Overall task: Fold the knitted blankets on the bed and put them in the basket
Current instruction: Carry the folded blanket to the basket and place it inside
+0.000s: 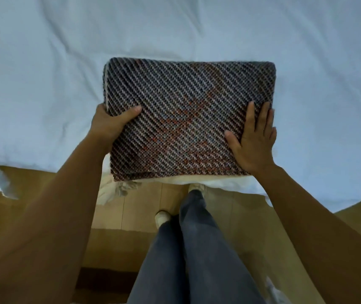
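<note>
**Lifting a thick folded blanket with an uneven hold**

Slipping layers are the main risk. The left hand (109, 123) grips the blanket's left edge, thumb on top and fingers curled out of sight around the side, while the right hand (254, 141) only lies flat on top near the right edge with its fingers straight. If the blanket (188, 115) is lifted like this, the right side could sag and the stacked folds could slide open. Its near edge sits right at the lip of the bed (43, 73), so a careless pull could tip it onto the wooden floor (230, 216). No basket is in view — carrying means turning away first.

The blanket is a neat, thick rectangle of diagonal dark-and-pale knit with rust-orange patches in the middle, resting on the white sheet.
</note>
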